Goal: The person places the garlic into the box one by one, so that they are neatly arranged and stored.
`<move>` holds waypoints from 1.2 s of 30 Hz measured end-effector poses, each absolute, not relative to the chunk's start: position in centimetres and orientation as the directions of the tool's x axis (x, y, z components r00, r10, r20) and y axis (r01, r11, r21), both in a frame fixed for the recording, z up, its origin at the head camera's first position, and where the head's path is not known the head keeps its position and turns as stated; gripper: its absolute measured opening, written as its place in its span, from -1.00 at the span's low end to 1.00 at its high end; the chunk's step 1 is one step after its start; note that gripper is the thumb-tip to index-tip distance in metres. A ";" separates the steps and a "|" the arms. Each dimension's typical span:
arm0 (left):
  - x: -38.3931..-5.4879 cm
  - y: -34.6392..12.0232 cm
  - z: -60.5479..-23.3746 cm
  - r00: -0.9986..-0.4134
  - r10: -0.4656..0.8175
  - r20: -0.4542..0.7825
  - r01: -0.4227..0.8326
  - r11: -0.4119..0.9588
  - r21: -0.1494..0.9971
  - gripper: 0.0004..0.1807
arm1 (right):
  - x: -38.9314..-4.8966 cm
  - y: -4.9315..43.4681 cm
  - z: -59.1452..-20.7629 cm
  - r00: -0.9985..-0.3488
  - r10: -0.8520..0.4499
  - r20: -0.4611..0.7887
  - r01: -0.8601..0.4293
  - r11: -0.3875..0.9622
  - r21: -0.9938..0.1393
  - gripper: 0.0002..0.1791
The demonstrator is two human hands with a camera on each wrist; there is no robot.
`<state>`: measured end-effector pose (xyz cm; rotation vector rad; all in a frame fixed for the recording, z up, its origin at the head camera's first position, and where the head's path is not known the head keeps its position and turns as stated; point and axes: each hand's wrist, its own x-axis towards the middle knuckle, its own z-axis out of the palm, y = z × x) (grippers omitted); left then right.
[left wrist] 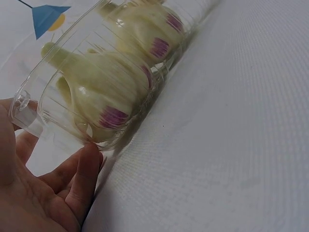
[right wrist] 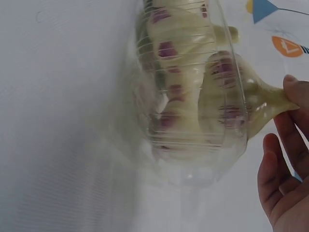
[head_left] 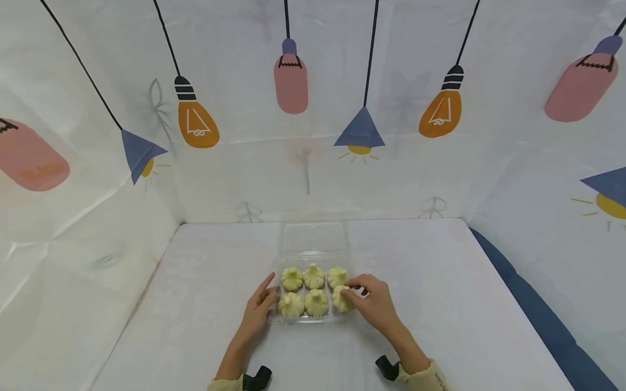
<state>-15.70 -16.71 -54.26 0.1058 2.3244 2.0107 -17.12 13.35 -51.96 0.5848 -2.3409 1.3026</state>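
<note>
A clear plastic container (head_left: 311,320) with a hinged lid (head_left: 314,239) lies open on the table. Pale garlic bulbs with purple patches fill it in two rows. At the front right, my right hand (head_left: 375,302) pinches a garlic bulb (head_left: 340,300) by its neck between thumb and fingertips. Through the wall in the right wrist view, this bulb (right wrist: 227,104) shows tilted, its neck toward the hand. My left hand (head_left: 258,307) touches the container's left end with its fingers. Near it in the left wrist view is another garlic bulb (left wrist: 104,89). Some bulb undersides are hidden.
The container stands on a white table (head_left: 210,260). A white sheet (head_left: 235,179) printed with lamps hangs behind and at both sides. Something blue and padded (head_left: 543,315) lies beyond the table's right edge.
</note>
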 end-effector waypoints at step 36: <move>-16.3 -17.0 -56.0 -0.996 0.086 0.014 0.027 0.150 0.988 -0.43 | -17.5 12.6 -54.0 -0.875 -0.170 0.453 -0.464 0.556 -0.689 -0.82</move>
